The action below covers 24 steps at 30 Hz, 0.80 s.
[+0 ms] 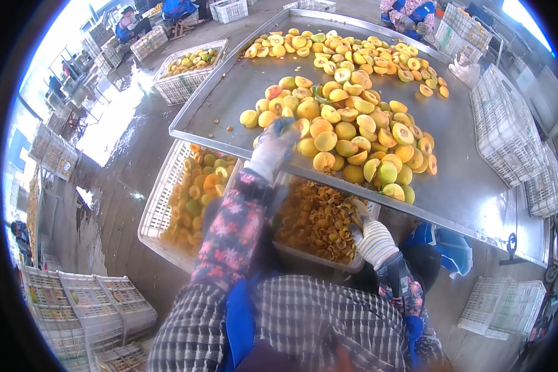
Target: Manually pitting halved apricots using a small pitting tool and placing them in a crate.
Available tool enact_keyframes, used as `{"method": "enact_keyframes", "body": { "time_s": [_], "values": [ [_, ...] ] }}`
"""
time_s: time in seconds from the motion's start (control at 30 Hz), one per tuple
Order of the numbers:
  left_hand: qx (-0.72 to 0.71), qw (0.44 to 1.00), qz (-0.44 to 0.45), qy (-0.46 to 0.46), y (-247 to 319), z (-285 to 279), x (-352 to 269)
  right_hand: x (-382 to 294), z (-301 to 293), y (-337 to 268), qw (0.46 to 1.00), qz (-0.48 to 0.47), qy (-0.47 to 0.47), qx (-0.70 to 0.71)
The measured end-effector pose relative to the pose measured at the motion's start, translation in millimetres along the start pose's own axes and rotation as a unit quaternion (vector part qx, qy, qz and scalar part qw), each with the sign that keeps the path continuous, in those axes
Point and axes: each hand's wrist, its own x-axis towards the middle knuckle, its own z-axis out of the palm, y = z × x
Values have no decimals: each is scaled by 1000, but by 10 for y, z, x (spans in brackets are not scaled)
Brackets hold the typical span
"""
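Halved yellow peaches (346,123) lie heaped on a metal table (446,195), some showing their pits or hollows. My left hand (275,142), in a white glove with dark fingertips, reaches over the near table edge to the heap's left side; its fingers are blurred against a peach, and whether it grips one cannot be told. My right hand (374,239), in a striped knit glove, is below the table edge, closed around a tool whose shape is mostly hidden. It is beside a bin of pits and scraps (318,223). A white crate of peach halves (162,209) stands left of that bin.
Another white crate of peaches (188,69) stands beyond the table's left edge. Stacked crates (509,125) border the right side, and more stacks (88,307) are at lower left. A raised metal rim runs round the table. Other people (411,18) sit farther off. The floor looks wet.
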Motion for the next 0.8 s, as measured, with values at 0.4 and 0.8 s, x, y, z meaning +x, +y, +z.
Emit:
{"method": "enact_keyframes", "body": {
  "time_s": [0.4,0.8],
  "values": [
    [-241,945,74,-207,41,588,-703,145,-63,-318,940,-174,256,143],
    [-224,949,88,-203,37,679,-774,288,-11,-395,969,-138,194,72]
  ]
}}
